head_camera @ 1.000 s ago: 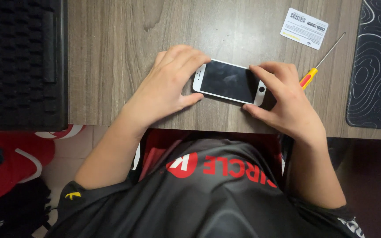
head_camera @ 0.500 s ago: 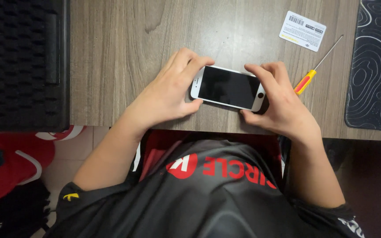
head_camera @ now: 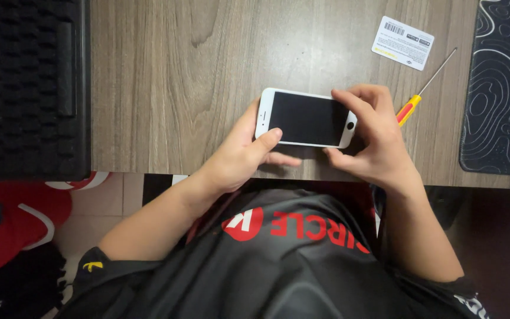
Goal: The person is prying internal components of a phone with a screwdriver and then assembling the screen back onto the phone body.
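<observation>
Head view: white smartphone (head_camera: 306, 118) held between both hands just above the near edge of the wooden desk (head_camera: 208, 71), dark screen facing up. Long axis runs side to side, from one hand across to the other, slightly tilted so the end with the round button sits a little lower. Left hand (head_camera: 240, 156) takes the earpiece end: thumb laid on the front face near the lower corner, remaining fingers curled beneath the body, so a pinch through the phone's thickness. Right hand (head_camera: 373, 139) takes the button end: fingers hooked over the far long edge, thumb below the near edge, so a pinch across the width. Both hands in contact with the phone; neither is nearer than the other, each owns one end. Cannot tell whether the phone's underside rests on the desk or is lifted clear

Just beyond the right hand, on its outer side: small screwdriver (head_camera: 423, 88) with orange and yellow handle, tip pointing away. Further out, white card (head_camera: 402, 42); patterned black mat (head_camera: 503, 88) outermost. Well outside the left hand: black case (head_camera: 28, 88)
</observation>
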